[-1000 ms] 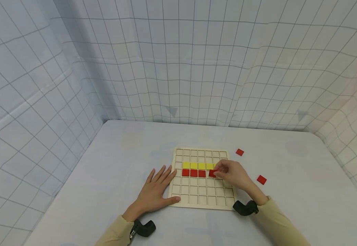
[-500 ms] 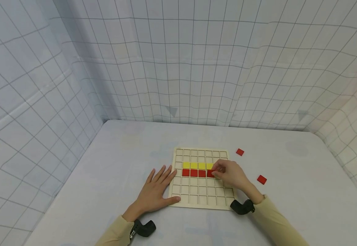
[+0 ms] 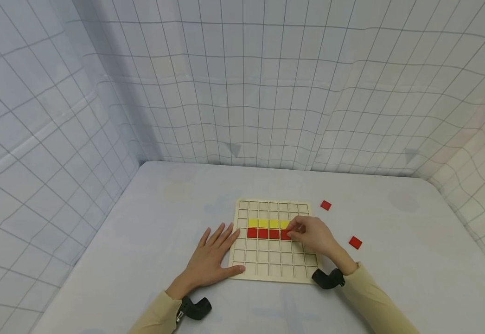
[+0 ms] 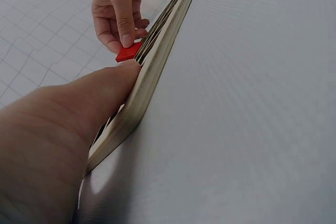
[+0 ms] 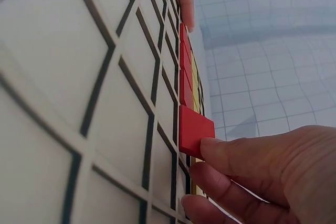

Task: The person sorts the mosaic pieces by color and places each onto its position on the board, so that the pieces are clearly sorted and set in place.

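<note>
A cream grid board (image 3: pixel 276 272) lies on the table, with a row of yellow square tiles (image 3: pixel 263 223) and, just below it, a row of red square tiles (image 3: pixel 263 233). My right hand (image 3: pixel 314 236) pinches a red tile (image 5: pixel 195 131) between thumb and fingers at the right end of the red row. In the right wrist view that tile is tilted, one edge at the grid. My left hand (image 3: pixel 210 260) lies flat with fingers spread, fingertips and thumb on the board's left edge; in the left wrist view its thumb (image 4: pixel 100 90) presses the board's rim.
Two loose red tiles lie on the white table to the right of the board, one farther back (image 3: pixel 326 205) and one nearer (image 3: pixel 355 242). White gridded curtains (image 3: pixel 242 93) stand behind the table and along both sides.
My right hand has shifted slightly left with the red tile, bringing it up beside the other red tiles. The left hand stays where it was.
</note>
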The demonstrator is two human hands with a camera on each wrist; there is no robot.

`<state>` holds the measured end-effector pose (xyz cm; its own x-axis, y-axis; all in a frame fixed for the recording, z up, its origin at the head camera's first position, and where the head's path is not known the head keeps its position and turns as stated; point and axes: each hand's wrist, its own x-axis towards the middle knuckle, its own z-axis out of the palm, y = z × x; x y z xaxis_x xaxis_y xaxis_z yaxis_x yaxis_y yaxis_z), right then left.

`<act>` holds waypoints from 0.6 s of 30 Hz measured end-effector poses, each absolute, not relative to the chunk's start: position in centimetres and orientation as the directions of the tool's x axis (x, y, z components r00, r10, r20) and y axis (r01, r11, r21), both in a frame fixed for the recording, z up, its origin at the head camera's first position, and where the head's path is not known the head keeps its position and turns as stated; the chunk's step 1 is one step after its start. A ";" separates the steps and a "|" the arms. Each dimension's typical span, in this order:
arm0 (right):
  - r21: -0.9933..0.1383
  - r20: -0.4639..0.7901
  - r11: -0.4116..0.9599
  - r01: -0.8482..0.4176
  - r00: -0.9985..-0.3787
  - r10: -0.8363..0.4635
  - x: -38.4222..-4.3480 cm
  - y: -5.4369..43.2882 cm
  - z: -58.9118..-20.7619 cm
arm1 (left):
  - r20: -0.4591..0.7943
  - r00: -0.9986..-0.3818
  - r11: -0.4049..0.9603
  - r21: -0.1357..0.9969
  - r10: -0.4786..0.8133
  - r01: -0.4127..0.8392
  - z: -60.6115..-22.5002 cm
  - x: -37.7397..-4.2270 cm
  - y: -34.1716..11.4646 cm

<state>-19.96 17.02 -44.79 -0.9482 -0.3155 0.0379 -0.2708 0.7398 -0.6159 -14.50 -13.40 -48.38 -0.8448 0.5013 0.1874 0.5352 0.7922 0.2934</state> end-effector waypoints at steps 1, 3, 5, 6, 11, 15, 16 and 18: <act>-0.613 0.038 0.742 -0.270 -0.949 -0.314 -20.0 17.0 -44.8 | 0.188 -0.845 0.792 0.295 0.501 0.535 -48.4 -14.5 -13.4; -0.610 0.043 0.744 -0.273 -0.949 -0.314 -20.0 17.0 -44.8 | 0.184 -0.846 0.794 0.294 0.500 0.533 -48.4 -14.5 -13.4; -0.610 0.052 0.741 -0.280 -0.948 -0.315 -19.9 17.0 -44.6 | 0.177 -0.849 0.796 0.294 0.499 0.529 -48.4 -14.5 -13.4; -0.609 0.056 0.741 -0.283 -0.947 -0.316 -19.9 17.0 -44.5 | 0.173 -0.850 0.798 0.294 0.498 0.527 -48.5 -14.5 -13.4; -0.605 0.064 0.740 -0.295 -0.944 -0.323 -19.8 16.9 -44.2 | 0.163 -0.852 0.801 0.288 0.498 0.524 -48.5 -14.5 -13.4; -0.597 0.070 0.745 -0.298 -0.944 -0.321 -19.7 16.9 -44.1 | 0.179 -0.847 0.796 0.292 0.500 0.531 -48.5 -14.5 -13.4; -0.594 0.074 0.746 -0.301 -0.944 -0.323 -19.7 16.9 -44.1 | 0.184 -0.846 0.793 0.294 0.501 0.533 -48.4 -14.4 -13.4; -0.589 0.075 0.751 -0.300 -0.945 -0.319 -19.7 16.9 -44.1 | 0.190 -0.845 0.791 0.296 0.500 0.535 -48.4 -14.4 -13.3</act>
